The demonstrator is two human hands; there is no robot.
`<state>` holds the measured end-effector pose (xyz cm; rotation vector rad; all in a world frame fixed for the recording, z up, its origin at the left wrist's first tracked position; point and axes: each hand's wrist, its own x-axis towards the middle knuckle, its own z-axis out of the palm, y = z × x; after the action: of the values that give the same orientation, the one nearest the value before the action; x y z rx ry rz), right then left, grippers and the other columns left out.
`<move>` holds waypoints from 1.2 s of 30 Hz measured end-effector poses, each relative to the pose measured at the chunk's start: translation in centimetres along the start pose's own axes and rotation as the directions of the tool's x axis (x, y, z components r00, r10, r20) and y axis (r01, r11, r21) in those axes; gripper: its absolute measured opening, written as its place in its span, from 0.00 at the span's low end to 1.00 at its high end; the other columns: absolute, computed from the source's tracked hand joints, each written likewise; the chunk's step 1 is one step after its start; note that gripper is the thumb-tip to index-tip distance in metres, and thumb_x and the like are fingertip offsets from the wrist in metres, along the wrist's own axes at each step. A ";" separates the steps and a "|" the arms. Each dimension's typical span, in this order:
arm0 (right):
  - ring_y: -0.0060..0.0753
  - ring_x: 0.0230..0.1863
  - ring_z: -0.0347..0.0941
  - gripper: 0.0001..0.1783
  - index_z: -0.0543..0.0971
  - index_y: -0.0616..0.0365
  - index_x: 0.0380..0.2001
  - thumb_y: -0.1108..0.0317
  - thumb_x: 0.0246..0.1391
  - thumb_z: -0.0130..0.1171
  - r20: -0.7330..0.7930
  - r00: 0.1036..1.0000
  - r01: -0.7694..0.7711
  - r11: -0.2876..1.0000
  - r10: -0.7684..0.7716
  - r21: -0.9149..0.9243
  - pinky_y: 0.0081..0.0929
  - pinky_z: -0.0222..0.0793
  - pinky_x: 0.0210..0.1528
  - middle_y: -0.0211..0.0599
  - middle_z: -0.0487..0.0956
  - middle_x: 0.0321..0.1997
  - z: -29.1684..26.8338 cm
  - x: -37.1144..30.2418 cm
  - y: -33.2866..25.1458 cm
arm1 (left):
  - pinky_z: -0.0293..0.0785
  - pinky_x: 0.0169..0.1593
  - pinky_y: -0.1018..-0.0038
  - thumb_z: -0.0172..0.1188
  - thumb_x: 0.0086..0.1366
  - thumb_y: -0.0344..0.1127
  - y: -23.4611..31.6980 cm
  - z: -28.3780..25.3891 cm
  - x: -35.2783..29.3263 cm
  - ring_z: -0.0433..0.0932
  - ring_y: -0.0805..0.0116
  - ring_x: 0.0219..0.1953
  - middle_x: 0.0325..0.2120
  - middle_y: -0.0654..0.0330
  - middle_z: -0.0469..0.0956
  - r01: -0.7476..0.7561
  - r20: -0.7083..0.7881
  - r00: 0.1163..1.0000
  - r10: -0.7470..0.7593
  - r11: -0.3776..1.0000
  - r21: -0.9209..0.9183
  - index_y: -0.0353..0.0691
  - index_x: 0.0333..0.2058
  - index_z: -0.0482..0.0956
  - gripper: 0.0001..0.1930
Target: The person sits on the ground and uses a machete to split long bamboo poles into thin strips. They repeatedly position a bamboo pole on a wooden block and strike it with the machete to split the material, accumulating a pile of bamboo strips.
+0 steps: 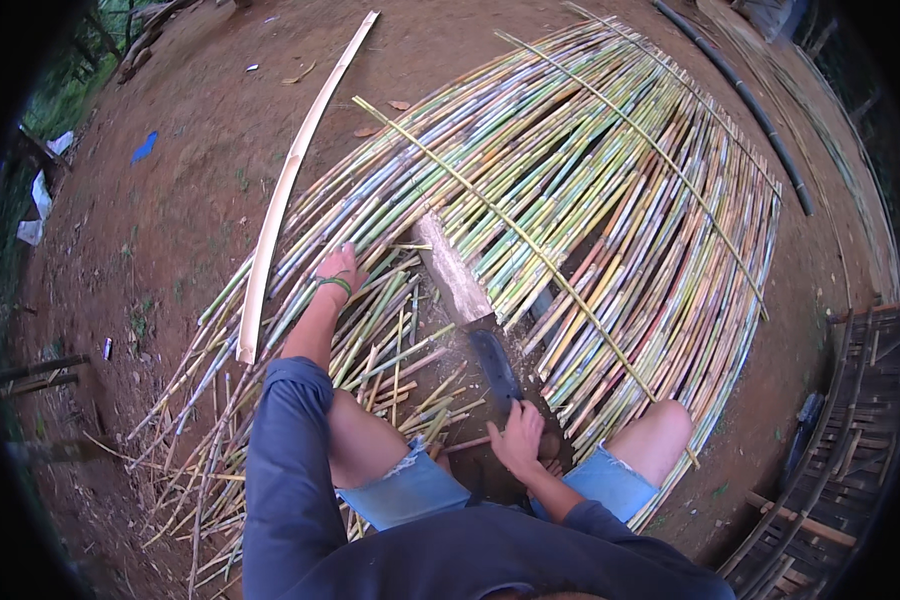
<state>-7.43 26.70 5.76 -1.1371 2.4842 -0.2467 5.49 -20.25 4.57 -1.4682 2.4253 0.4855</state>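
My right hand (518, 440) is closed round the handle of a machete, low between my knees. The machete's dark broad blade (495, 365) points away from me, its tip near the close end of a wooden block (455, 275). Off to the left, my left hand (340, 268), a green band at its wrist, is closed on a thin cane stalk among the loose ones. Cut cane pieces (395, 350) lie in a heap between that arm and the block. Past the block spreads a wide fan of cane stalks (530, 190), laid side by side.
Long crosswise canes (460, 180) lie over the fan. A split bamboo length (280, 200) rests on the bare soil (180, 230) at left. At far right are a dark pipe (745, 95) and a woven bamboo rack (835, 440). Long stalk ends (205, 480) stick out at lower left.
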 end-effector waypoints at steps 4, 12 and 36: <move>0.47 0.50 0.75 0.44 0.59 0.70 0.64 0.49 0.58 0.64 -0.045 0.997 -0.024 0.826 0.060 0.562 0.36 0.70 0.54 0.55 0.73 0.53 4.4 7.3 -2.3 | 0.66 0.59 0.50 0.73 0.49 0.55 2.8 0.1 -1.0 0.66 0.51 0.62 0.60 0.48 0.65 0.006 -0.195 0.980 0.027 0.986 0.167 0.47 0.64 0.60 0.47; 0.38 0.44 0.78 0.54 0.39 0.67 0.73 0.39 0.65 0.51 0.196 0.930 -0.312 0.382 0.311 0.870 0.33 0.76 0.45 0.55 0.74 0.53 8.4 19.3 -5.9 | 0.69 0.52 0.58 0.62 0.59 0.36 0.8 6.2 3.6 0.73 0.53 0.50 0.47 0.51 0.72 0.126 -0.520 0.854 0.022 0.961 0.247 0.40 0.63 0.61 0.34; 0.36 0.39 0.80 0.39 0.63 0.67 0.65 0.50 0.61 0.61 -0.258 0.899 0.033 0.534 0.354 0.845 0.31 0.74 0.42 0.50 0.82 0.39 13.2 31.5 -10.2 | 0.79 0.39 0.51 0.59 0.52 0.27 2.9 0.8 1.6 0.82 0.41 0.35 0.35 0.40 0.80 -0.072 -0.454 0.886 0.096 0.995 0.070 0.34 0.40 0.70 0.15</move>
<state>-13.47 -3.76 -11.75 -0.4237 2.2302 -1.5745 2.26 -19.97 3.68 -1.6070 2.8429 0.0914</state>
